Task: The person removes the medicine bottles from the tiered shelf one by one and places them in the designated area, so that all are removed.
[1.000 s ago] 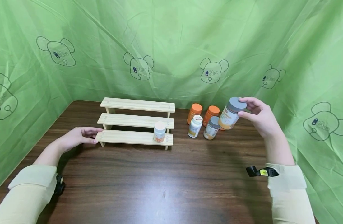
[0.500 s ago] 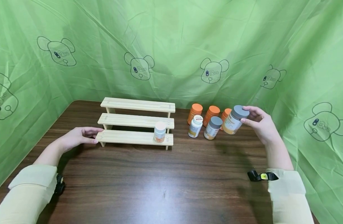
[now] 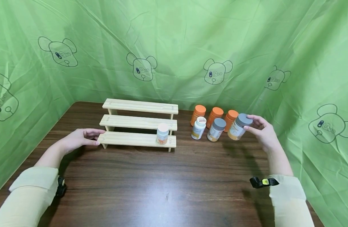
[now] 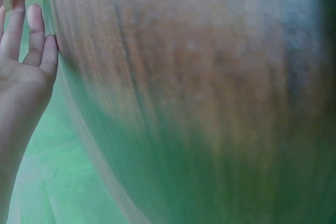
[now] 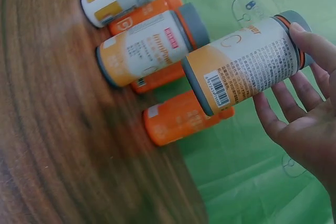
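My right hand [image 3: 262,130] grips a pill bottle with a grey lid [image 3: 238,127] by that lid, thumb in front and fingers behind. In the right wrist view the bottle [image 5: 241,64] is slightly tilted, its base apart from the tabletop. At the left end of a three-step wooden display rack [image 3: 138,138], my left hand [image 3: 77,140] pinches the lowest step between thumb and index finger. In the left wrist view the other fingers of the left hand [image 4: 26,72] are fairly straight. A small white bottle [image 3: 162,135] stands near the right end of that lowest step.
Orange bottles [image 3: 198,115] stand in a back row right of the rack. Before them are a white bottle [image 3: 198,129] and a smaller grey-lidded bottle [image 3: 215,130]. Green curtains [image 3: 174,37] enclose the dark wooden table [image 3: 162,183] at the back and sides.
My right hand has lowered the grey-lidded bottle and shifted it slightly right, then a little nearer to me, uncovering the rightmost orange bottle. The left hand stays on the rack.
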A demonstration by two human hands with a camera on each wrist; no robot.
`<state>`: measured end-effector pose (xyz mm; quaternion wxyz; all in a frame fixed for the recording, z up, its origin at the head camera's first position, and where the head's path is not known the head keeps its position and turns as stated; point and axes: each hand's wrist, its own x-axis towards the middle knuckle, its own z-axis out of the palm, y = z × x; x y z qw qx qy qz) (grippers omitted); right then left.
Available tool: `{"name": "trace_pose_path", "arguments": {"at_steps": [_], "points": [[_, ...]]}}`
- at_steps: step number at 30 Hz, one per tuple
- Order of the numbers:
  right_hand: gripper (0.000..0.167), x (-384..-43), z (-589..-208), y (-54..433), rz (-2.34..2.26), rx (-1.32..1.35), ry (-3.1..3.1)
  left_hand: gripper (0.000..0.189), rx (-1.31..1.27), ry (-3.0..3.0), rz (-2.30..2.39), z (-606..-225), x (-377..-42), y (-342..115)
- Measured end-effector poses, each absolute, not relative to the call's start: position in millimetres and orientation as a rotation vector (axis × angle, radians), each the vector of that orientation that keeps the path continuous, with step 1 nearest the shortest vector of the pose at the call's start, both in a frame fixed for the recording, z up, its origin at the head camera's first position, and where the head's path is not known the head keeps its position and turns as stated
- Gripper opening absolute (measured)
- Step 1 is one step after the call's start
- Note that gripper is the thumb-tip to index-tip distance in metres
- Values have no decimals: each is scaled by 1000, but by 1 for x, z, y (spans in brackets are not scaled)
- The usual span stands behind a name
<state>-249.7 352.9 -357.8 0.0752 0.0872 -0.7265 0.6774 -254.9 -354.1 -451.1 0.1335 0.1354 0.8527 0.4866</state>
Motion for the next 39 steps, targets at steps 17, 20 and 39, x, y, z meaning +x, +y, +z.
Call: {"name": "trace_pose_path", "arguments": {"at_steps": [17, 20, 39], "points": [[45, -264, -404, 359, 2123, 176, -2093, 62, 384, 2480, 1403, -451, -255, -354], [46, -266, -408, 357, 2175, 142, -2041, 62, 385, 2475, 1411, -451, -255, -354], [45, -275, -427, 351, 2236, 116, -1995, 59, 398, 2505, 1377, -454, -256, -356]]}}
